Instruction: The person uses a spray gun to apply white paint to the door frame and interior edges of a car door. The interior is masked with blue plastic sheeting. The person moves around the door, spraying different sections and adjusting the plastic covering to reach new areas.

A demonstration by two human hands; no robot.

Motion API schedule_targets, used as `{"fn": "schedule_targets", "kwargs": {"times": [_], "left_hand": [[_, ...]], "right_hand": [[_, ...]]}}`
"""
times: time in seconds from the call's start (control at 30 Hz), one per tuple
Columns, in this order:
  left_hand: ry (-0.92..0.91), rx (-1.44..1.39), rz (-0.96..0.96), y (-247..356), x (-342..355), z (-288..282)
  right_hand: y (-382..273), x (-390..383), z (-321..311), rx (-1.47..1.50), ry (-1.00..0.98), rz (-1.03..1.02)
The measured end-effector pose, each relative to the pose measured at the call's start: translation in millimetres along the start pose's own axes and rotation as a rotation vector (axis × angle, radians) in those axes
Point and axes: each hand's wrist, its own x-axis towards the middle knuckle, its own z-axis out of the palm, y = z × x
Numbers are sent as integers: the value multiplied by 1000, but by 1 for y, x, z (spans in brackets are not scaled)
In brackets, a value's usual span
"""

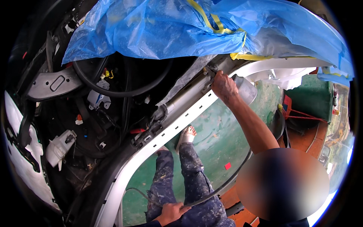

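My left hand (171,212) comes in from the lower edge in a dark blue sleeve and is closed on the end of a long black rubber strip (223,187). The strip curves away to the right and up past another person's arm. My hand lies over my legs in paint-spattered blue trousers (193,178), with sandalled feet (186,134) on a green floor (215,128). My right hand is out of sight. Another person's hand (224,85) reaches up from the right and presses on the top of the white car door frame (177,125) near a hinge.
The stripped car interior lies to the left, with a black steering wheel (113,89), loose wiring and white plastic parts (58,145). Blue plastic sheeting (170,30) with yellow tape covers the top. A grey metal canister (245,89) sits behind the other person's hand. A red frame (298,113) stands at the right.
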Motion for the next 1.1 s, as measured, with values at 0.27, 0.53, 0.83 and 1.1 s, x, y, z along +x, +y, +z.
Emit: {"fn": "schedule_targets", "kwargs": {"times": [0.27, 0.53, 0.83, 1.1], "left_hand": [[70, 6, 14, -3, 5, 2], [83, 3, 15, -6, -1, -5], [31, 54, 41, -10, -14, -12], [71, 12, 6, -10, -14, -17]], "right_hand": [[16, 18, -14, -26, 110, 152], [14, -2, -16, -61, 42, 135], [6, -28, -4, -34, 7, 76], [11, -5, -18, -76, 73, 237]]}}
